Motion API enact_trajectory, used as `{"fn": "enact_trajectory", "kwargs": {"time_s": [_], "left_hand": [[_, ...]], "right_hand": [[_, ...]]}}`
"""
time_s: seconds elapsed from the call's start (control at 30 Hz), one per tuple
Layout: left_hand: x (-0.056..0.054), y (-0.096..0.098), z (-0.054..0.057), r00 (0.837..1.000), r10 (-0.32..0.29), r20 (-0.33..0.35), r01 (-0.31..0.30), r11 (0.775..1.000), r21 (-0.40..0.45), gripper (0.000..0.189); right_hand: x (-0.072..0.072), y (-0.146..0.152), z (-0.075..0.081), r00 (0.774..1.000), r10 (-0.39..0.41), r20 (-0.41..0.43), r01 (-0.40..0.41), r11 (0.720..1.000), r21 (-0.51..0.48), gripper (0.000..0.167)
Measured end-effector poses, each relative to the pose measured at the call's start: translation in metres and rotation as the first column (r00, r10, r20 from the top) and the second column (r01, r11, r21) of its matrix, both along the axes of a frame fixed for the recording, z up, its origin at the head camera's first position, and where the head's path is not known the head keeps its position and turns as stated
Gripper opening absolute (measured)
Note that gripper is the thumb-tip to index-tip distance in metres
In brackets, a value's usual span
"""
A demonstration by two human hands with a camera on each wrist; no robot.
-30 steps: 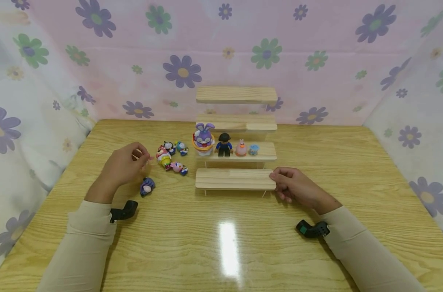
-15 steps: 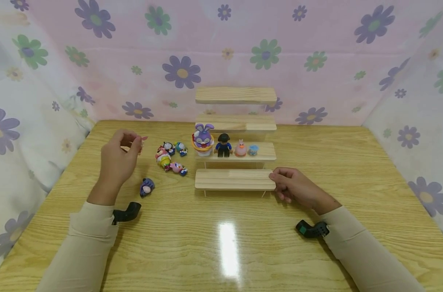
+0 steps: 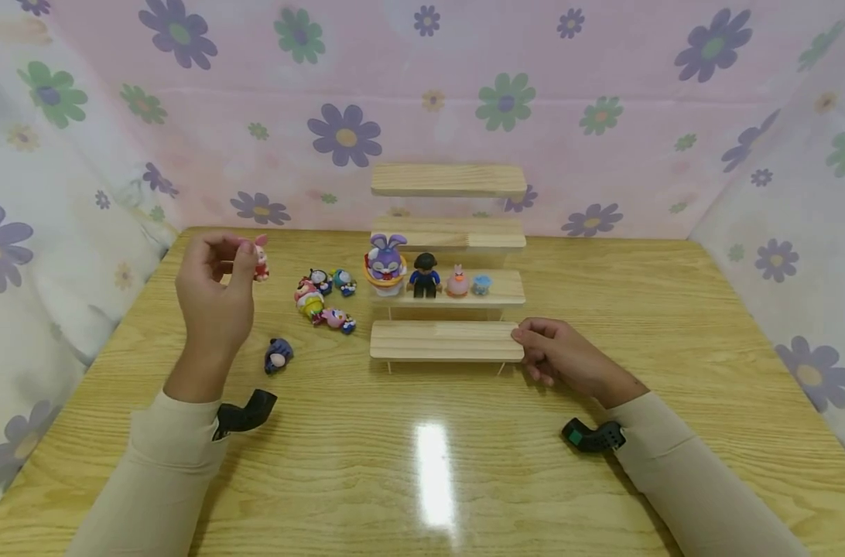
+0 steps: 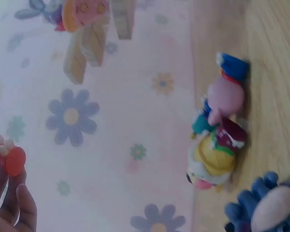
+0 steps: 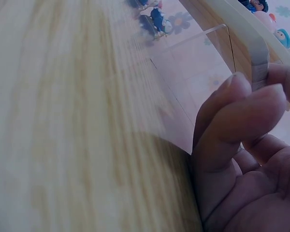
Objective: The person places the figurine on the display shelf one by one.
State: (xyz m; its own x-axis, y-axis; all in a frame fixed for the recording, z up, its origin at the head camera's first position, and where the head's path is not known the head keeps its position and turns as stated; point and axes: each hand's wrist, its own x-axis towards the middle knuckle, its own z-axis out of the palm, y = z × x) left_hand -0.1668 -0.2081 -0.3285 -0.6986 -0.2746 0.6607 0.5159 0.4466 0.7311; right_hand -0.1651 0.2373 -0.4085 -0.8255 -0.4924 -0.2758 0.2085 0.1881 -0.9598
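My left hand (image 3: 217, 298) pinches a small pink and red figurine (image 3: 261, 261) between thumb and fingers, raised over the table's left side. In the left wrist view the same figurine shows its round red base (image 4: 14, 161). At the shelf's front right corner, my right hand (image 3: 572, 360) grips the end of the lowest wooden board (image 3: 445, 340). On the board above it stand a purple rabbit figurine (image 3: 386, 267), a toy figure in blue and black (image 3: 425, 277), a pink figurine (image 3: 458, 282) and a small blue-topped one (image 3: 481, 285).
Left of the tiered shelf, several colourful figurines lie in a cluster (image 3: 309, 302). Nearer the front lies a blue-grey donkey figurine (image 3: 278, 356). The two upper boards (image 3: 449, 179) rise near the flowered backdrop (image 3: 422, 70). Clear supports hold the boards.
My left hand has lifted the small pink figurine up and to the left, away from the cluster, and turned so that more of it shows. My right hand has stayed on the board.
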Motion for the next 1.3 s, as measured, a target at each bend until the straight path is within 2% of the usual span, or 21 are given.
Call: {"fn": "enact_trajectory", "kwargs": {"time_s": [0.1, 0.17, 0.27, 0.33, 0.43, 0.53, 0.6, 0.67, 0.73, 0.87, 0.93, 1.1, 1.2, 1.3], "left_hand": [[0.004, 0.006, 0.006, 0.994, -0.055, -0.089, 0.060, 0.997, 0.046, 0.020], [0.007, 0.011, 0.010, 0.985, -0.095, -0.147, 0.105, 0.992, 0.067, 0.020], [0.015, 0.020, 0.018, 0.960, -0.165, -0.226, 0.193, 0.975, 0.107, 0.022], [0.020, 0.028, 0.022, 0.935, -0.213, -0.283, 0.258, 0.957, 0.134, 0.025], [0.029, 0.044, 0.026, 0.884, -0.268, -0.382, 0.348, 0.924, 0.157, 0.033], [0.038, 0.063, 0.028, 0.819, -0.326, -0.473, 0.427, 0.896, 0.124, 0.042], [0.043, 0.075, 0.029, 0.774, -0.377, -0.508, 0.479, 0.874, 0.080, 0.044], [0.049, 0.087, 0.030, 0.737, -0.432, -0.520, 0.521, 0.853, 0.029, 0.041], [0.054, 0.099, 0.031, 0.707, -0.486, -0.514, 0.555, 0.831, -0.022, 0.038], [0.062, 0.120, 0.035, 0.651, -0.582, -0.486, 0.605, 0.785, -0.130, 0.030], [0.065, 0.130, 0.036, 0.630, -0.619, -0.469, 0.617, 0.765, -0.183, 0.026], [0.068, 0.151, 0.037, 0.609, -0.676, -0.414, 0.594, 0.735, -0.326, 0.015], [0.067, 0.161, 0.037, 0.601, -0.712, -0.364, 0.599, 0.702, -0.384, 0.012], [0.064, 0.171, 0.035, 0.615, -0.725, -0.310, 0.600, 0.685, -0.413, 0.012]], "right_hand": [[0.000, 0.000, 0.000, 1.000, 0.001, 0.002, -0.001, 1.000, -0.009, 0.027], [0.000, 0.000, 0.000, 1.000, 0.001, 0.004, -0.001, 1.000, -0.012, 0.027], [0.000, 0.000, 0.000, 1.000, -0.001, 0.008, 0.001, 1.000, -0.008, 0.028], [0.000, -0.001, 0.001, 1.000, -0.006, 0.008, 0.006, 1.000, -0.004, 0.028], [0.001, 0.000, 0.003, 1.000, -0.014, 0.007, 0.014, 1.000, -0.002, 0.029], [0.002, -0.001, 0.003, 1.000, -0.013, 0.008, 0.013, 1.000, 0.000, 0.029], [0.002, -0.002, 0.003, 1.000, -0.011, 0.011, 0.011, 1.000, 0.002, 0.029], [0.003, -0.002, 0.003, 1.000, -0.013, 0.012, 0.013, 1.000, 0.009, 0.030], [0.003, -0.002, 0.002, 1.000, -0.017, 0.011, 0.017, 1.000, 0.015, 0.030], [0.003, -0.002, 0.002, 1.000, -0.019, -0.001, 0.019, 1.000, 0.019, 0.031], [0.003, -0.002, 0.002, 1.000, -0.012, -0.004, 0.012, 1.000, 0.015, 0.031], [0.004, -0.002, 0.002, 1.000, -0.002, -0.010, 0.002, 1.000, 0.012, 0.032], [0.004, -0.002, 0.002, 1.000, -0.013, -0.016, 0.013, 1.000, 0.017, 0.032], [0.004, -0.003, 0.002, 1.000, -0.018, -0.022, 0.019, 1.000, 0.018, 0.031]]}}
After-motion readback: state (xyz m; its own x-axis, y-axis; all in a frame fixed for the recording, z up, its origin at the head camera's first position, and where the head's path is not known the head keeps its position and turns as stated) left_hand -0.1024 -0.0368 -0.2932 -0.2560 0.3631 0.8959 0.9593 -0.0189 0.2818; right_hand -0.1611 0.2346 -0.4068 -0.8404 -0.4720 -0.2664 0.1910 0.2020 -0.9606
